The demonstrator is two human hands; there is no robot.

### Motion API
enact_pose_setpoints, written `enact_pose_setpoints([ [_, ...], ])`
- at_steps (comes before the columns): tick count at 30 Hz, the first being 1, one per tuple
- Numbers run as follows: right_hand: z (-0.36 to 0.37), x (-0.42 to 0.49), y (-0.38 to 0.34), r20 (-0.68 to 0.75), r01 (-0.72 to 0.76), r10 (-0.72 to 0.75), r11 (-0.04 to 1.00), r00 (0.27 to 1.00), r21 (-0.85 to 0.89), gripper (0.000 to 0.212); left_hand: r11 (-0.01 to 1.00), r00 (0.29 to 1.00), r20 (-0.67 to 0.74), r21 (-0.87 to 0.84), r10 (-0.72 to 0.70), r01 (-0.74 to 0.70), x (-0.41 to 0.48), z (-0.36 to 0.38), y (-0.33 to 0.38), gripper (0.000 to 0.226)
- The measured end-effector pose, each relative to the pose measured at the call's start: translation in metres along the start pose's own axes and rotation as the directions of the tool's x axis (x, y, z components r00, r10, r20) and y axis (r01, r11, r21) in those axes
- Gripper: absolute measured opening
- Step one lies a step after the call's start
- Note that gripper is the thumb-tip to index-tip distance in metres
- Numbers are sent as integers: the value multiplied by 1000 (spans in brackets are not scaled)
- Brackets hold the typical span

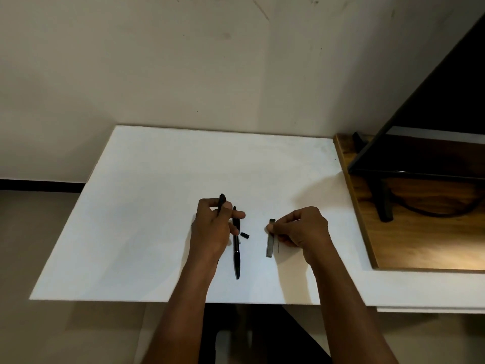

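The left hand [212,229] is curled around a slim black barrel [222,200], which is gripped between thumb and fingers so that its upper end stands out above the knuckles. The right hand [301,228] is closed in a pinch on the upper part of a narrow grey case [269,245], whose lower end is rested on the white counter [147,206]. Between the two hands a black pen [237,258] is laid lengthwise on the counter, its far end passing under the left fingers; whether it is touched by them cannot be told. A small black cap [244,235] is seen just beside the pen, apart from the case. A wooden surface [420,245] is set against the counter's right edge.
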State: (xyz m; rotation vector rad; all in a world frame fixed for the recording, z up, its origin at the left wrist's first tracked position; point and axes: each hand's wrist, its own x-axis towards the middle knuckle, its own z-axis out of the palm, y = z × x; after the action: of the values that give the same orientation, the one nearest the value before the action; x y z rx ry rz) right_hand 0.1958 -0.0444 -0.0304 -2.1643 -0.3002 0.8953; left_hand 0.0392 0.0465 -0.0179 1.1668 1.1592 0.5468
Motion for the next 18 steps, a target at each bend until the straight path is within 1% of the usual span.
enact_pose_setpoints([
  [2,-1,-2,-1,-11,15,-14,1000,1000,21,24,998,999,18,43,34,-35,-1,0,-1,15],
  [3,-3,-4,-2,-17,30,-28,997,999,76,25,996,998,28,64,57,-59,0,1,-2,15],
  [5,-8,-6,-8,-35,74,-66,952,997,296,25,989,995,30,104,98,-100,1,0,-2,12],
  [6,-10,-8,-13,-32,80,-74,894,997,440,24,986,994,24,124,111,-113,1,0,-2,11],
  [7,-11,-10,-18,-13,66,-72,814,997,577,25,983,992,19,139,121,-122,1,-1,-2,11],
  [8,-11,-12,-22,13,42,-69,730,998,682,27,980,991,18,147,130,-131,1,-1,-1,12],
  [9,-9,-14,-25,39,18,-71,664,997,747,28,979,990,21,150,140,-141,0,0,-1,14],
  [13,4,-22,-33,96,-35,-86,535,992,844,28,968,986,20,184,168,-169,-3,1,1,16],
  [15,7,-24,-35,93,-36,-86,516,992,856,27,963,983,19,198,181,-181,-3,2,2,17],
  [18,10,-25,-36,64,-5,-93,529,994,848,24,958,979,38,203,200,-204,-3,2,2,18],
])
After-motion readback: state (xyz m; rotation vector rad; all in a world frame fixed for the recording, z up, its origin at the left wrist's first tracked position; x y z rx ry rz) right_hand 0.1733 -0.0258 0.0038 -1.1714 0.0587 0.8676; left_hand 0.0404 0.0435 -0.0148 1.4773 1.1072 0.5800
